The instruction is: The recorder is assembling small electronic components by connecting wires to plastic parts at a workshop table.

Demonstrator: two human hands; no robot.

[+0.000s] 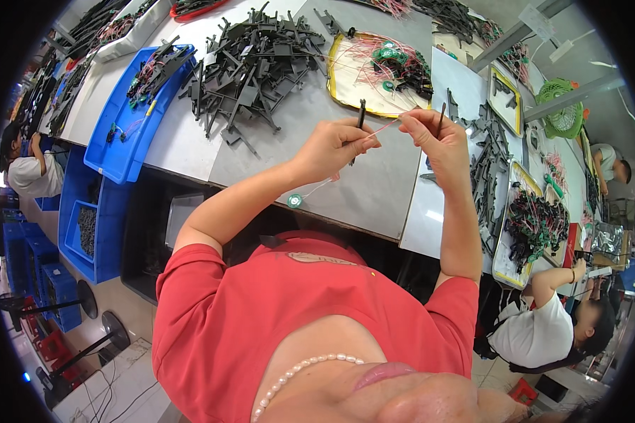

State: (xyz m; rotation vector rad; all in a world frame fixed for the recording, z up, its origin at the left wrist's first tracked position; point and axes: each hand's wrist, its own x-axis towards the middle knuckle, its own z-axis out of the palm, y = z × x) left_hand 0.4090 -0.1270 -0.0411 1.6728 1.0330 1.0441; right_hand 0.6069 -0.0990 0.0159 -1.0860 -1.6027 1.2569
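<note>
My left hand point(334, 147) pinches a thin pink-and-white wire point(382, 128) and also holds a short black tube point(360, 115) upright. A small green round part point(295, 201) hangs from the wire's lower end near the table edge. My right hand point(430, 138) grips the wire's other end and has a thin black stick point(440, 120) between its fingers. Both hands are raised over the grey worktable point(374, 190), close together.
A yellow-rimmed tray point(346, 92) of wired green parts lies just beyond the hands. A heap of black plastic frames point(250, 67) covers the table's left middle, beside a blue bin point(130, 151). More trays point(509, 261) and a seated person point(550, 324) are at the right.
</note>
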